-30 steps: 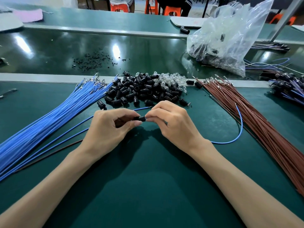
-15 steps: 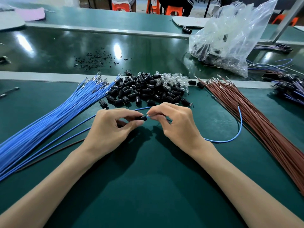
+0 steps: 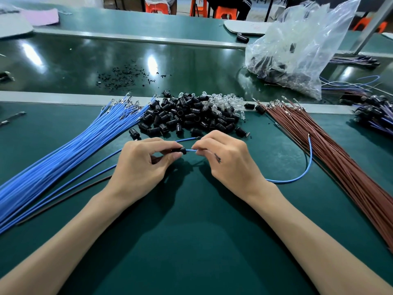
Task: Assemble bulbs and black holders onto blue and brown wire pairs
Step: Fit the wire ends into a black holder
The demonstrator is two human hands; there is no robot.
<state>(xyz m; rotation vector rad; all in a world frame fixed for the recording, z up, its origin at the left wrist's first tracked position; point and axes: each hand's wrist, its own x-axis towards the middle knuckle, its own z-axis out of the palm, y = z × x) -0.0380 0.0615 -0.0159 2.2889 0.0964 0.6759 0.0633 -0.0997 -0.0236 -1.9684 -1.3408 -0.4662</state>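
My left hand (image 3: pixel 140 167) pinches a small black holder (image 3: pixel 180 150) between thumb and forefinger. My right hand (image 3: pixel 229 162) pinches a blue wire (image 3: pixel 306 167) whose near end enters the holder; the rest of the wire loops right toward the brown bundle. A heap of black holders (image 3: pixel 182 118) lies just beyond my hands, with clear bulbs (image 3: pixel 225 103) at its far right. A fan of blue wires (image 3: pixel 63 154) lies on the left, a bundle of brown wires (image 3: pixel 331 150) on the right. A single brown wire (image 3: pixel 70 194) runs under my left wrist.
A clear plastic bag (image 3: pixel 302 50) with parts sits at the back right on the dark conveyor belt (image 3: pixel 191 67). Finished wire sets (image 3: pixel 378 113) lie at the far right. Black scraps (image 3: pixel 121 77) are scattered on the belt. The green mat (image 3: pixel 191 241) is bare near me.
My right hand has drawn slightly away to the right, baring a short stretch of blue wire between it and the holder. The left hand stays put.
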